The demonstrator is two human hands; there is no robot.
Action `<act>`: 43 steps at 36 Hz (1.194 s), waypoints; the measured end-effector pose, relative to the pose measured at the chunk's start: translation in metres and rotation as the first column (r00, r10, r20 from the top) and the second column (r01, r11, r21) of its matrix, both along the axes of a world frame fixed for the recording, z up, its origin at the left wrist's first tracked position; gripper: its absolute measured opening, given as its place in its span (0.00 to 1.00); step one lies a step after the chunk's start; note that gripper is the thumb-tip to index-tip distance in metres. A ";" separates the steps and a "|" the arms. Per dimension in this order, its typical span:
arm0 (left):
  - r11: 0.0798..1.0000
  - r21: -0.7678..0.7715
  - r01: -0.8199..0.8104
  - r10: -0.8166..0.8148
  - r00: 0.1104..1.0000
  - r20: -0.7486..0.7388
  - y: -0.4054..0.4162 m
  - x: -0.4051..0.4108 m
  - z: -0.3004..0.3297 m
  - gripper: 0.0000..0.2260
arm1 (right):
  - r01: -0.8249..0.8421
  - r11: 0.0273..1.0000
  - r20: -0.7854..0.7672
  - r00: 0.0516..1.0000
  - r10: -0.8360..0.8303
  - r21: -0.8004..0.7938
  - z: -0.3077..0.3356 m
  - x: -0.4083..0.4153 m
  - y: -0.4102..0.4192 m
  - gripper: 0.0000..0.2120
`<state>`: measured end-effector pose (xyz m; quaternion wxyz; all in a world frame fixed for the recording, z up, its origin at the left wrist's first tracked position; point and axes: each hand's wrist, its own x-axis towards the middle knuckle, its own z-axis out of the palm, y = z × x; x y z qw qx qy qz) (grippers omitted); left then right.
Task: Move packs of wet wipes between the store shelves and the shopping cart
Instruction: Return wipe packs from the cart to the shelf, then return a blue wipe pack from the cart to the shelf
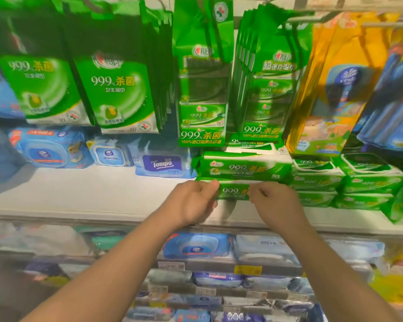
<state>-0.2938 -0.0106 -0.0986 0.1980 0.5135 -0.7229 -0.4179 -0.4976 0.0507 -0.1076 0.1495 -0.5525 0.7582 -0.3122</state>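
I am facing a white store shelf (79, 194) stocked with wipes, with more shelves of blurred packs below. Green hanging bags (116, 94) fill the wall above, a yellow bag (330, 84) to the right. On the shelf I count three blue packs on the left, one of them the Tempo pack (163, 165). Two green packs are stacked in the middle; my left hand (193, 203) and right hand (277, 203) both pinch the near edge of the bottom green pack (233, 191), under the upper green pack (244, 169). More green stacks (344, 182) sit just right.
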 end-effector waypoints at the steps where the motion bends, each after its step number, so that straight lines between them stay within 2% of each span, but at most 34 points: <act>1: 0.997 -0.071 -0.010 0.015 0.997 0.070 0.005 0.004 0.001 0.27 | -0.013 1.000 -0.036 0.999 0.013 -0.003 0.000 0.004 0.001 0.19; 5: 0.972 -0.233 -0.023 0.068 0.980 0.187 0.025 0.021 0.012 0.22 | -0.083 0.995 -0.161 0.983 0.090 0.047 0.007 0.024 0.010 0.17; 8: 0.950 -0.312 0.000 0.087 0.960 0.265 0.031 0.037 0.015 0.21 | -0.126 0.989 -0.195 0.971 0.139 0.073 0.013 0.036 0.018 0.15; 12: 0.939 -0.340 -0.052 0.144 0.957 0.251 0.045 0.064 0.020 0.29 | -0.131 0.979 -0.286 0.943 0.173 0.159 0.019 0.056 0.031 0.18; 15: 0.931 -0.349 -0.110 0.201 0.950 0.238 0.064 0.087 0.029 0.35 | -0.175 0.985 -0.326 0.930 0.168 0.007 0.023 0.076 0.033 0.26; 18: 0.905 -0.405 -0.134 0.266 0.919 0.291 0.082 0.116 0.033 0.39 | -0.166 0.947 -0.331 0.908 0.256 0.276 0.029 0.095 0.032 0.27; 21: 0.883 -0.443 -0.156 0.333 0.874 0.355 0.101 0.160 0.034 0.38 | -0.178 0.929 -0.359 0.885 0.295 0.326 0.036 0.129 0.036 0.30; 27: 0.870 -0.406 -0.279 0.443 0.803 0.399 0.144 0.257 0.028 0.39 | -0.299 0.900 -0.409 0.814 0.414 0.315 0.045 0.221 0.060 0.29; 34: 0.810 -0.379 -0.447 0.582 0.690 0.431 0.209 0.355 0.015 0.41 | -0.471 0.844 -0.374 0.757 0.536 0.257 0.040 0.324 0.079 0.37; 37: 0.763 -0.364 -0.534 0.646 0.619 0.446 0.237 0.398 0.013 0.46 | -0.560 0.792 -0.380 0.696 0.609 0.243 0.040 0.371 0.087 0.36; 40: 0.709 -0.356 -0.609 0.699 0.540 0.468 0.264 0.437 0.010 0.42 | -0.632 0.726 -0.367 0.630 0.685 0.271 0.038 0.418 0.095 0.35; 43: 0.641 -0.316 -0.699 0.744 0.466 0.479 0.289 0.477 0.002 0.42 | -0.709 0.649 -0.344 0.558 0.755 0.276 0.028 0.465 0.096 0.36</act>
